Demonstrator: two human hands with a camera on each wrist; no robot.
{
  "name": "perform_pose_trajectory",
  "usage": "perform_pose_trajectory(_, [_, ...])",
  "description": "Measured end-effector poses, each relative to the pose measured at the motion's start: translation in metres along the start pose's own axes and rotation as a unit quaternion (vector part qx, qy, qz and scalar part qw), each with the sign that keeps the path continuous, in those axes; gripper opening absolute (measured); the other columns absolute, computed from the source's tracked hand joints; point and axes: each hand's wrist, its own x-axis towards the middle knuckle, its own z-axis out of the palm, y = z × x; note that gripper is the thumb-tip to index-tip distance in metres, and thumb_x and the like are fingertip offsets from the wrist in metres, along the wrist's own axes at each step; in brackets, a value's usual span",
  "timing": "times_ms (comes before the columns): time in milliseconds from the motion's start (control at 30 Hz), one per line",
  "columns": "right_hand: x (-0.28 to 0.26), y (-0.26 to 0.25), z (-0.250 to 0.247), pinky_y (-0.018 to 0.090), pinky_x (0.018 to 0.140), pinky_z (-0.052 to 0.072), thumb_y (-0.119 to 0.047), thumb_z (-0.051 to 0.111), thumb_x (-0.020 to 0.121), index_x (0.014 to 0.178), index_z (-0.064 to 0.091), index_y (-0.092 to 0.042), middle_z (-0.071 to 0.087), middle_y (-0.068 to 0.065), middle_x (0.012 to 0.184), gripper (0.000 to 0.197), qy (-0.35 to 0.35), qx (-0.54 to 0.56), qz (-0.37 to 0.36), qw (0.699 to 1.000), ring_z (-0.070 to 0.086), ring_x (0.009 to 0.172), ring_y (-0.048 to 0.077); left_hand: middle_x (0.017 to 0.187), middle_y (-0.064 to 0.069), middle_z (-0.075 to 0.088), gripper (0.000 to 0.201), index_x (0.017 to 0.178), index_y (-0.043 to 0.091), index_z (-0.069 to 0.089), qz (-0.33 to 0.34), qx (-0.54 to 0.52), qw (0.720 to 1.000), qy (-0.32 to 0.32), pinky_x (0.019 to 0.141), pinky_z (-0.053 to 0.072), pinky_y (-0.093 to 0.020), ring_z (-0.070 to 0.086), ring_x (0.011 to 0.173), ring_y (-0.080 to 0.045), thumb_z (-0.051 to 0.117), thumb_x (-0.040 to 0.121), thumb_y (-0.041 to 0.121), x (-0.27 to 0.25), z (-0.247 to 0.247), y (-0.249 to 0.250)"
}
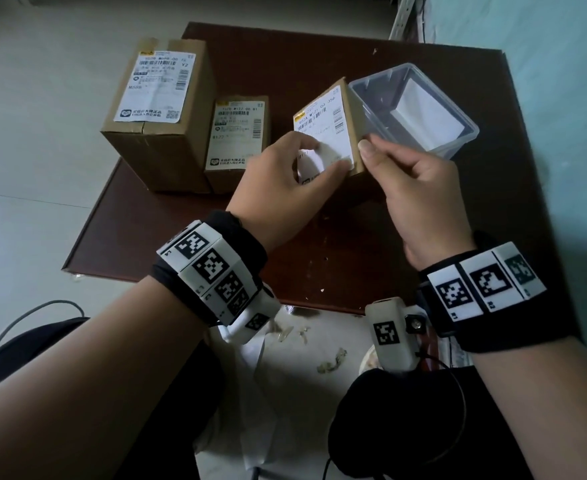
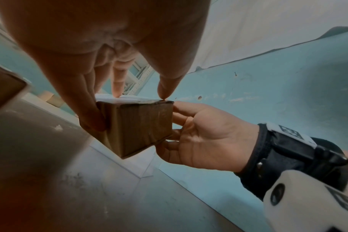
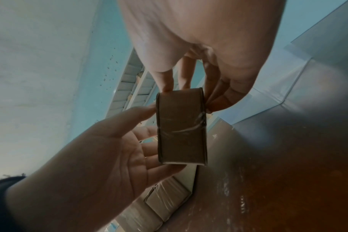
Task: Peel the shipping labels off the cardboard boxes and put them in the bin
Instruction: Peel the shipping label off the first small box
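The left hand (image 1: pixel 295 174) curled its fingers on the white label (image 1: pixel 323 133) of the small box (image 1: pixel 349 123). The right hand (image 1: pixel 413 188) gripped the box's other side. The box was tilted between them, just beside the clear bin (image 1: pixel 465 123).

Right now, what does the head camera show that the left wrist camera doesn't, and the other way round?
Only the head view shows the two other boxes, the large box and the middle box, with their labels still on, the printed label on the held box, and the clear bin with a white sheet inside.

Only the left wrist view shows the held box's taped brown side and the right palm behind it.

Both show the small box held by the left hand and the right hand.
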Motion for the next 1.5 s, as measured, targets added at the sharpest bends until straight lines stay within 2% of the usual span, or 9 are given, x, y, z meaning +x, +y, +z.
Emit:
perform_pose_trajectory(167, [0.000,0.000,0.000,0.026,0.101,0.059,-0.034,0.071,0.102,0.137,0.072,-0.018,0.075,-0.008,0.129,0.038,-0.006,-0.011,-0.006,1.000,0.068,0.120,-0.001,0.105,0.006,0.072,0.059,0.127,0.021,0.058,0.004,-0.005,1.000,-0.016,0.078,0.061,-0.045,0.071,0.091,-0.012,0.063,0.086,0.064,0.000,0.002,-0.003])
perform_pose_trajectory(433, [0.001,0.007,0.000,0.031,0.107,0.056,-0.038,0.068,0.104,0.139,0.070,-0.020,0.072,-0.008,0.135,0.040,-0.006,-0.071,-0.031,0.997,0.064,0.127,0.001,0.112,0.007,0.073,0.038,0.114,0.020,0.071,0.019,-0.011,1.000,-0.018,0.069,0.061,-0.033,0.072,0.089,-0.008,0.062,0.096,0.052,-0.001,0.010,-0.005])
perform_pose_trajectory(600, [0.001,0.007,0.003,0.032,0.109,0.055,-0.043,0.059,0.107,0.143,0.067,-0.019,0.071,-0.006,0.138,0.044,-0.030,-0.101,-0.023,0.994,0.063,0.130,0.004,0.146,-0.015,0.054,0.041,0.103,0.014,0.074,0.033,0.030,0.998,-0.047,0.097,0.054,-0.034,0.032,0.149,-0.014,0.053,0.101,0.049,0.001,0.016,-0.010])
perform_pose_trajectory(667, [0.001,0.005,0.003,0.032,0.107,0.056,-0.047,0.056,0.108,0.143,0.067,-0.020,0.072,-0.006,0.136,0.046,-0.041,-0.115,-0.020,0.992,0.064,0.127,0.003,0.123,-0.009,0.069,0.043,0.098,0.013,0.074,0.035,0.024,0.998,-0.049,0.085,0.054,-0.026,0.055,0.123,-0.002,0.050,0.102,0.049,0.002,0.015,-0.009])
perform_pose_trajectory(733, [0.002,0.004,0.002,0.032,0.107,0.056,-0.049,0.054,0.108,0.143,0.067,-0.021,0.072,-0.007,0.136,0.046,-0.044,-0.123,-0.022,0.991,0.064,0.128,0.003,0.092,-0.002,0.073,0.043,0.090,0.015,0.073,0.032,0.003,0.998,-0.052,0.068,0.056,-0.038,0.068,0.086,-0.011,0.049,0.102,0.049,0.002,0.014,-0.007])
perform_pose_trajectory(800, [0.002,0.004,0.001,0.034,0.108,0.056,-0.049,0.055,0.108,0.142,0.068,-0.022,0.071,-0.007,0.138,0.046,-0.042,-0.120,-0.028,0.991,0.063,0.129,0.003,0.078,-0.006,0.070,0.045,0.084,0.013,0.072,0.033,-0.002,0.998,-0.049,0.064,0.053,-0.044,0.066,0.072,-0.022,0.049,0.102,0.048,0.001,0.014,-0.007])
perform_pose_trajectory(933, [0.002,0.004,0.003,0.026,0.106,0.055,-0.048,0.056,0.107,0.143,0.067,-0.020,0.071,-0.006,0.139,0.047,-0.040,-0.125,-0.044,0.990,0.063,0.130,0.002,0.075,-0.015,0.067,0.049,0.081,0.009,0.070,0.039,-0.003,0.998,-0.047,0.061,0.050,-0.045,0.063,0.069,-0.031,0.048,0.103,0.047,0.001,0.015,-0.007])
perform_pose_trajectory(1200, [0.002,0.006,0.003,0.005,0.097,0.049,-0.049,0.058,0.105,0.144,0.066,-0.019,0.069,-0.008,0.141,0.049,-0.044,-0.134,-0.062,0.988,0.061,0.125,-0.007,0.064,0.004,0.061,0.047,0.076,0.009,0.067,0.028,-0.009,0.998,-0.062,0.054,0.042,-0.033,0.054,0.056,-0.011,0.049,0.104,0.042,0.003,0.012,-0.007])
perform_pose_trajectory(1500, [0.000,0.006,0.006,0.010,0.103,0.049,-0.048,0.058,0.106,0.146,0.065,-0.018,0.068,-0.006,0.143,0.050,-0.040,-0.133,-0.062,0.988,0.060,0.132,0.000,0.061,0.004,0.056,0.048,0.072,0.009,0.064,0.028,-0.006,0.998,-0.060,0.051,0.039,-0.030,0.049,0.051,-0.008,0.048,0.104,0.042,0.003,0.013,-0.009])
